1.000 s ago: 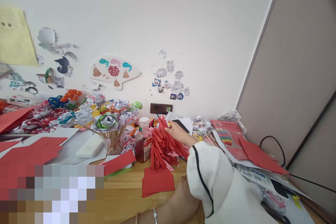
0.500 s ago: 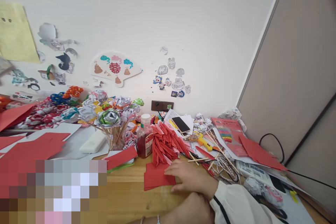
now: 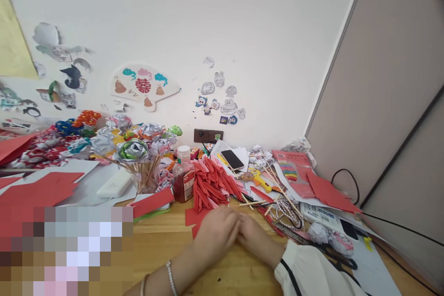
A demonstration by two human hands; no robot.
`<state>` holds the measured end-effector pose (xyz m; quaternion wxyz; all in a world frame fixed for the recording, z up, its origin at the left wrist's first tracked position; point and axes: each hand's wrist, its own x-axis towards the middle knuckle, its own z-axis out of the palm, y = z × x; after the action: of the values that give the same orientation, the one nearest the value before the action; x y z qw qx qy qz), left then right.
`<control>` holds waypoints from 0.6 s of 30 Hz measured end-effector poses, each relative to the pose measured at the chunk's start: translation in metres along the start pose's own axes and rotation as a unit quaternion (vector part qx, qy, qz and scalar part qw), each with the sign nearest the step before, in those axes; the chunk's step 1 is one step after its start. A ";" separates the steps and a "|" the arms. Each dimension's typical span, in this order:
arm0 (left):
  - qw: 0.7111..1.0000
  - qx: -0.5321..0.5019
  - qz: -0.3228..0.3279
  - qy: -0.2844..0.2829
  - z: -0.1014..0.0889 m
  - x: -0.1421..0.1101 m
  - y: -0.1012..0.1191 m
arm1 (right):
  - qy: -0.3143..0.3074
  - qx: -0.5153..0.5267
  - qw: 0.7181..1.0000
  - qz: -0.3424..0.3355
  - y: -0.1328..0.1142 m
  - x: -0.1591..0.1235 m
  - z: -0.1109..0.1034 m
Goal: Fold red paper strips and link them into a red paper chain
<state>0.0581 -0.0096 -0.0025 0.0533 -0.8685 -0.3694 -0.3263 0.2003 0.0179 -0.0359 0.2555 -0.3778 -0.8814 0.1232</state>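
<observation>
"What's nearest?"
"The bare left hand (image 3: 215,232) and right hand (image 3: 255,237), curled and touching; I can't tell whether they grip anything."
"Beyond?"
"Flat red paper rectangles (image 3: 194,216), partly hidden, on the wooden bench (image 3: 156,247); then a spiky heap of folded red paper strips (image 3: 212,184)."

A red double-happiness character, 囍 (image 3: 143,85), reads clearly on the white fan-shaped paper cutout (image 3: 157,98) on the wall. Print on the clear bottle's red-and-white label (image 3: 188,185), the white printed paper sheet (image 3: 218,149) and the flat red paper packet (image 3: 300,159) is too small to read.
</observation>
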 end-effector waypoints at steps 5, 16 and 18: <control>0.969 -0.134 -0.196 -0.063 0.004 -0.003 -0.021 | 0.047 -0.110 0.990 -0.071 -0.003 -0.003 -0.012; 0.950 -0.238 -0.190 -0.073 0.017 -0.007 -0.024 | 0.046 -0.034 0.998 0.024 -0.005 -0.007 -0.016; 0.948 -0.236 -0.204 -0.070 0.019 -0.008 -0.025 | 0.057 -0.003 0.998 0.022 -0.005 -0.008 -0.017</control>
<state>0.0472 0.0106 -0.0260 -0.2469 -0.7830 -0.4537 -0.3466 0.2109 0.0094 -0.0223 0.3014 -0.4043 -0.8572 0.1045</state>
